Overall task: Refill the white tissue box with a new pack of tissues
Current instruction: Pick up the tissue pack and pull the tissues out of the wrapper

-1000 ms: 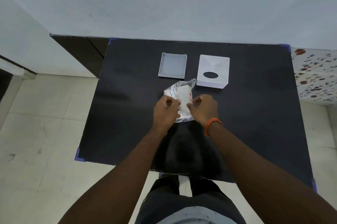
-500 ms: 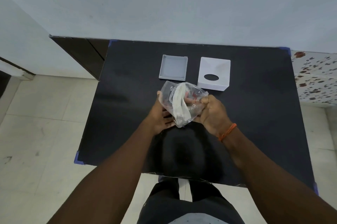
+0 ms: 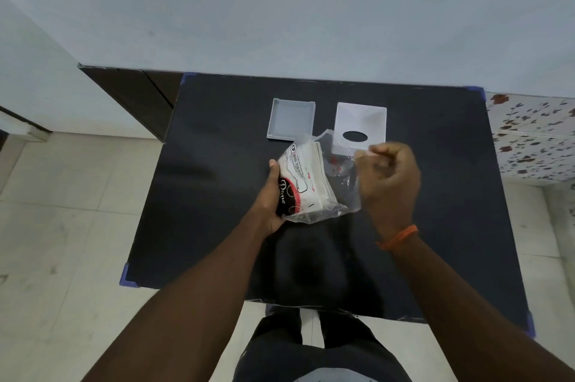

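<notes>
The tissue pack [image 3: 306, 178], white tissues in a clear printed plastic wrapper, is held above the black table [image 3: 217, 195]. My left hand [image 3: 273, 195] grips its left side from below. My right hand [image 3: 389, 182], with an orange band at the wrist, pinches the loose torn plastic on the pack's right side. Behind the pack, the white tissue box [image 3: 361, 122] with an oval slot stands on the table at the back right. Its shallow grey lid or base tray [image 3: 291, 118] lies to the left of it.
A wall runs right behind the table. A dark cabinet [image 3: 130, 92] stands at the back left. Tiled floor lies to the left, and a flower-patterned surface [image 3: 535, 136] sits to the right. My legs show below the table's near edge.
The pack was lifted off the table. The wrapper has been torn open and my right hand has pulled the plastic to the right, baring the stack of tissues.
</notes>
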